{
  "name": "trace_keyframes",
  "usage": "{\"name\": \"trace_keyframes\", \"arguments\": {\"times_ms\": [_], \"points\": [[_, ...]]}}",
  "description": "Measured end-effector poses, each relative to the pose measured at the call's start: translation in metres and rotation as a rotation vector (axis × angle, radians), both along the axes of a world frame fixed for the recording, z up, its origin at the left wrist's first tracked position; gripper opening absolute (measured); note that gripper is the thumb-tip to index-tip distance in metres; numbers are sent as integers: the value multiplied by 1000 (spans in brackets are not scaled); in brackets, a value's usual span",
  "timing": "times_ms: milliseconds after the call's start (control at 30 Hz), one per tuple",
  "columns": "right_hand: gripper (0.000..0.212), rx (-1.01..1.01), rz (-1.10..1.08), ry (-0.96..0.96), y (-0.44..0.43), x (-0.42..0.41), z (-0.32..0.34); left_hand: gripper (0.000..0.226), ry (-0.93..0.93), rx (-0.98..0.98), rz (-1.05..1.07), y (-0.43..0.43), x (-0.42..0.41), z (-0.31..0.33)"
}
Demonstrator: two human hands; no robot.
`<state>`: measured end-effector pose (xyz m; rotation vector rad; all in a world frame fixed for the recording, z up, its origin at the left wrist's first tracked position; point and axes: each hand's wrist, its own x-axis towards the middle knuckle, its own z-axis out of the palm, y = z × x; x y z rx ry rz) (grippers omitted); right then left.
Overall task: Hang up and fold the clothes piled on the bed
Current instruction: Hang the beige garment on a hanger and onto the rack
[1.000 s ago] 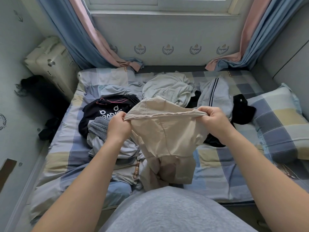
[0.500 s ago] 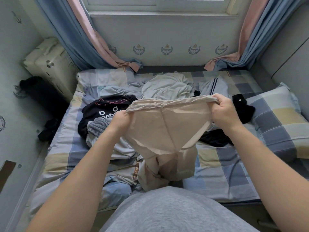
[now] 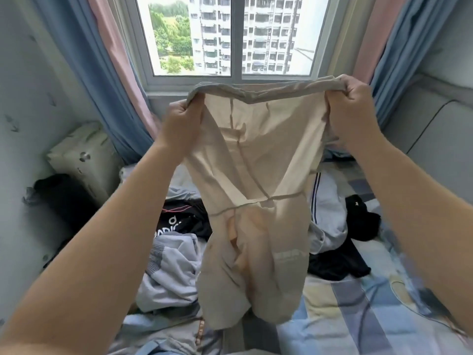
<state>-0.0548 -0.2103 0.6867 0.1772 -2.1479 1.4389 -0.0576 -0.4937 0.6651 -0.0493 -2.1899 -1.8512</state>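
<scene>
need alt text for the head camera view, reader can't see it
A person holds beige shorts up by the waistband, the left hand and right hand each gripping one end, in front of a window. Below, more clothes lie piled on a checked bed.

The shorts (image 3: 256, 175) at centre are thin, matt beige cloth, lightly creased, and window light glows through them. Their waistband is thicker and puckered. The sheet (image 3: 345, 303) at lower right is soft, matt checked cloth. The black top (image 3: 179, 221) left of centre is matt cloth with a smoother white print. The grey garment (image 3: 174, 278) below it has a ribbed knit band. The curtains (image 3: 110, 73) are matt cloth. The suitcase (image 3: 84, 155) at left is smooth hard plastic with a faint sheen.
</scene>
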Motion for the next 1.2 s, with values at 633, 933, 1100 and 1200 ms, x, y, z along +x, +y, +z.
{"name": "trace_keyframes", "arguments": {"times_ms": [633,933,1100,1200], "points": [[38,-60,54,-28,-5,-44,153,19,142,101,-31,24,-41,159],[9,-176,217,-346,13,-60,108,38,-498,226,-636,14,-35,106],[13,143,320,-476,9,-58,83,32,-256,520,-622,35,-33,103],[15,147,303,-300,2,-47,77,39,-171,530,-594,48,-34,107]]}}
